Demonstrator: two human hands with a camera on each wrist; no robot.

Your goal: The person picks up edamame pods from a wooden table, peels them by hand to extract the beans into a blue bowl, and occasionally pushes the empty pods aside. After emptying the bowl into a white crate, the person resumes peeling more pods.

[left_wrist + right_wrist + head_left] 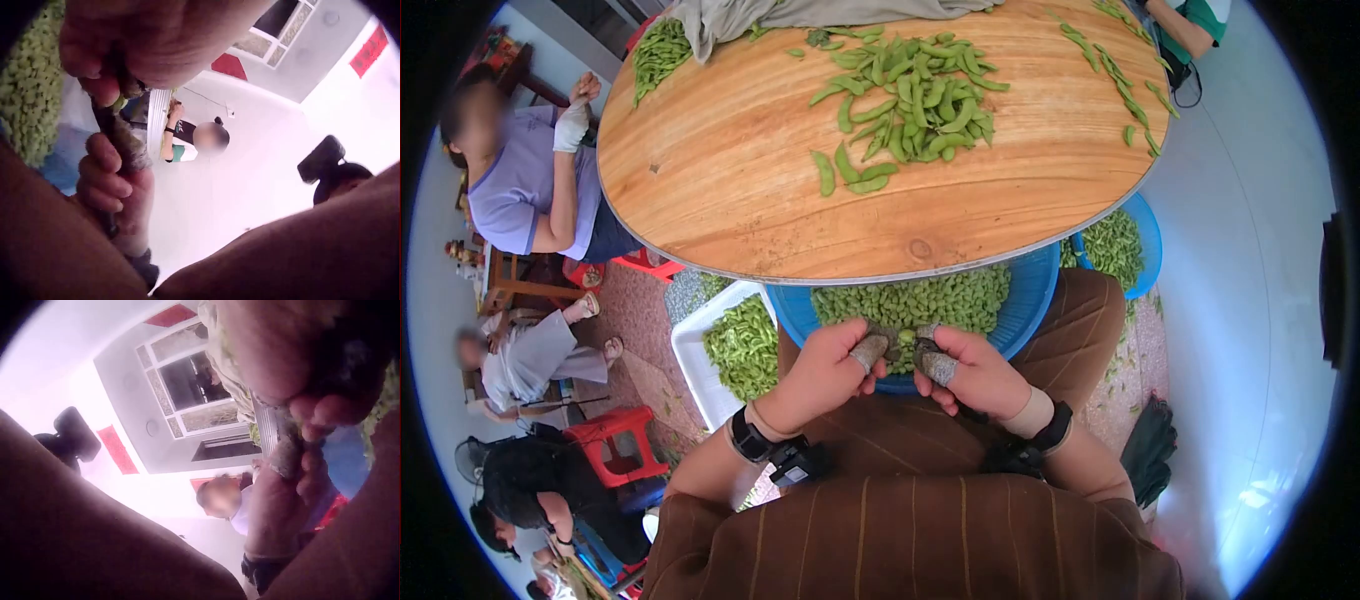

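Note:
Both hands meet over a blue basin (1036, 312) that holds a heap of shelled green soybeans (940, 298). Between the thumbs and forefingers shows a small piece of green soybean pod (907, 338), pinched from one side by the left hand (830, 362) and from the other by the right hand (985, 378). Grey, worn tape (868, 352) wraps the thumbs. In the left wrist view the fingertips close around a bit of green (119, 104); most of the pod is hidden by fingers there. Dark shadow covers the fingertips in the right wrist view.
A round wooden table (730, 190) overhangs the basin's far side, bearing a pile of soybean pods (930, 100). At left stands a white tray (690, 365) of pods; at right, another blue basin (1150, 245). Other people sit around, one in a purple shirt (525, 180). A red stool (615, 440) stands left.

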